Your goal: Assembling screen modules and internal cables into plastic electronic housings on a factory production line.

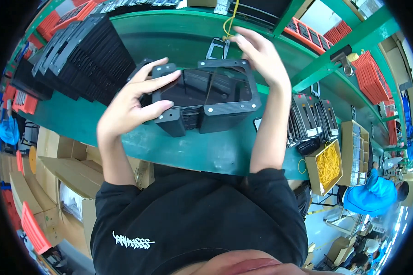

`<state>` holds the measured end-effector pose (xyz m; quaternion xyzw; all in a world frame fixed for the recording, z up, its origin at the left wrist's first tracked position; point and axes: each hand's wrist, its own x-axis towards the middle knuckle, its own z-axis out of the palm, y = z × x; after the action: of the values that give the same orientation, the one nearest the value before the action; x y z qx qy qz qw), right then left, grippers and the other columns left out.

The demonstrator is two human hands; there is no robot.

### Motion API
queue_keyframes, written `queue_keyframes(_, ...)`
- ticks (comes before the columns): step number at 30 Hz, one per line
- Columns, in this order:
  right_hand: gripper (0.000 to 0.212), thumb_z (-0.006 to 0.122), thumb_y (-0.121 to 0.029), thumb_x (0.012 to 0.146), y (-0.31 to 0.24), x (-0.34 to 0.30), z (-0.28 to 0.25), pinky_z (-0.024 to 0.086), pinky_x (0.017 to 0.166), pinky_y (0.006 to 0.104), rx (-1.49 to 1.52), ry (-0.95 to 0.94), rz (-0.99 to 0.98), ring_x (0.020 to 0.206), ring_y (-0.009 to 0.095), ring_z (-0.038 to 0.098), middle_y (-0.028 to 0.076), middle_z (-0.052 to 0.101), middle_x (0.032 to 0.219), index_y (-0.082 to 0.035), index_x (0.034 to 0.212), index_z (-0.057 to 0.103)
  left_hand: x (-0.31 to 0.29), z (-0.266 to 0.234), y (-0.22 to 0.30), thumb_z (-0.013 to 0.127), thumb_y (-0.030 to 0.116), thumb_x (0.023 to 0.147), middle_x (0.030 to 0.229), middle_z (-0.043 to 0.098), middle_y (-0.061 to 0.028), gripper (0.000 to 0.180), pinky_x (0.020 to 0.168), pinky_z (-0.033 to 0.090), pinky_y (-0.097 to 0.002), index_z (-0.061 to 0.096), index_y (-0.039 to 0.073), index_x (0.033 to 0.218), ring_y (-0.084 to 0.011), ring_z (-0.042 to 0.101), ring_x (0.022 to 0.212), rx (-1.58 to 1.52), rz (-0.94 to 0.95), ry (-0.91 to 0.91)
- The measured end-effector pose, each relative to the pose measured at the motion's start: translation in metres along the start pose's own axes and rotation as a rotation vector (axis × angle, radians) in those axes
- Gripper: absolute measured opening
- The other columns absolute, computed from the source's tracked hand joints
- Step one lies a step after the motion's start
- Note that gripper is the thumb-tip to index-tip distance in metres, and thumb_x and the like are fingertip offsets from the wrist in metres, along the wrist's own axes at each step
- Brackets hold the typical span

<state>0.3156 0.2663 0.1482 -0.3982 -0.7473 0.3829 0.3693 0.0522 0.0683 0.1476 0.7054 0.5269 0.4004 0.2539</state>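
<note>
A stack of black plastic trays stands on the green bench in front of me, with a dark glossy panel in its top tray. My left hand grips the stack's left end, thumb at the near edge and fingers spread over the top. Beyond the stack's far right corner is my right hand, raised off the trays. Its thumb and forefinger come together at a yellow rubber band that hangs down from above. Exactly how the fingertips meet the band is hard to make out.
Tall piles of black trays stand at the left. On the right are upright dark panels, a box of yellow rubber bands and a divided carton. A green frame post rises at the right; open cardboard boxes lie below left.
</note>
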Motion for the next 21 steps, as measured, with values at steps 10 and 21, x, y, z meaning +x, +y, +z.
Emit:
queue_keyframes(10,0.056,0.05,-0.041,0.109,-0.065,-0.116,-0.001,0.054,0.062,0.0315,0.711,-0.284,-0.425,0.067,0.024,0.064,0.009,0.05,0.075,-0.004,0.067,0.051,-0.007,0.045,-0.033,0.059,0.019,0.082,0.151,0.047,-0.0199,0.047,0.118,0.032,-0.0433,0.074,0.001,0.123,-0.0314,0.045,0.14,-0.277,0.116,0.3)
queue_keyframes(21,0.046,0.056,-0.033,0.106,-0.015,-0.191,0.086,0.054,0.065,0.0379,0.299,0.018,-0.618,0.068,0.03,0.065,0.011,0.053,0.079,-0.001,0.073,0.054,-0.003,0.024,-0.04,0.081,0.036,0.062,0.136,0.055,-0.0196,0.068,0.113,0.039,-0.0447,0.076,0.005,0.121,-0.0319,0.049,0.133,-0.065,0.295,0.158)
